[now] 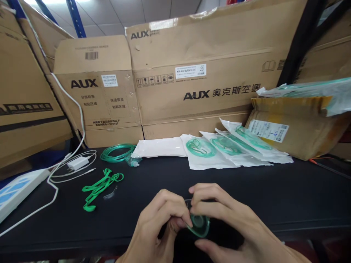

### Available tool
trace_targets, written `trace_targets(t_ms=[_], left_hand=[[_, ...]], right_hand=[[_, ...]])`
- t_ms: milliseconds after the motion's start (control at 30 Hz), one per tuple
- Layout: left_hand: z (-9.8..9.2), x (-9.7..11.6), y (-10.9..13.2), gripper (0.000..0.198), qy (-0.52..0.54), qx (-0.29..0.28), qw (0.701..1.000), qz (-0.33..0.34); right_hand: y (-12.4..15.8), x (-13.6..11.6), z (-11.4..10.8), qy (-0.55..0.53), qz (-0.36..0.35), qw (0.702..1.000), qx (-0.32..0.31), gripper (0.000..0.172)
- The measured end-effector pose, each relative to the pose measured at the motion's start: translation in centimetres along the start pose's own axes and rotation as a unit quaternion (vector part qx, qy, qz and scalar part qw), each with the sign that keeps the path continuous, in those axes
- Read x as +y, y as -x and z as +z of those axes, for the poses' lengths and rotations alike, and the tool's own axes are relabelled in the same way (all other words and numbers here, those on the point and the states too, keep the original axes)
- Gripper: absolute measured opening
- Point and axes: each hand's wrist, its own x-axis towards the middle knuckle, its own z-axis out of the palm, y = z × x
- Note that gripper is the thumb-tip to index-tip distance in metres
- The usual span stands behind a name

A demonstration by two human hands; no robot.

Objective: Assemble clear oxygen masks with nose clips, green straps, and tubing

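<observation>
A small translucent green oxygen mask (202, 225) is between my two hands, above the front edge of the black table. My left hand (161, 219) pinches its left rim between thumb and fingers. Curled over its upper right side is my right hand (227, 215), with the thumb by the lower rim. Fingers hide much of the mask. Left of the hands lie a green elastic strap (100, 188) and a small clear strip (110, 193). Farther back sits a coil of green tubing (116, 152) with a clear connector (133, 160) at its end.
Several white-and-clear packets (201, 153) with green tubing overlap at the back. A worn carton (296, 128) stands right, with more packets (315, 89) on it. At left are a power strip (22, 191), white charger (78, 163) and cables. Large cartons (197, 84) line the back.
</observation>
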Motion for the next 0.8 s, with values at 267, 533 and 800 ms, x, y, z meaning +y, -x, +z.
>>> trace_targets(t_ms=[267, 533, 800], left_hand=[[0.0, 0.9, -0.5, 0.017, 0.041, 0.002, 0.999, -0.032], [-0.1, 1.0, -0.4, 0.013, 0.021, 0.014, 0.998, -0.059], [0.1, 1.0, -0.1, 0.023, -0.035, 0.036, 0.999, -0.019]], right_hand=[[0.8, 1.8, 0.9, -0.101, 0.044, 0.994, -0.013, 0.037], [1.1, 1.7, 0.7, -0.128, 0.096, 0.987, -0.001, 0.049], [0.9, 1.4, 0.2, -0.175, 0.133, 0.976, -0.002, 0.03]])
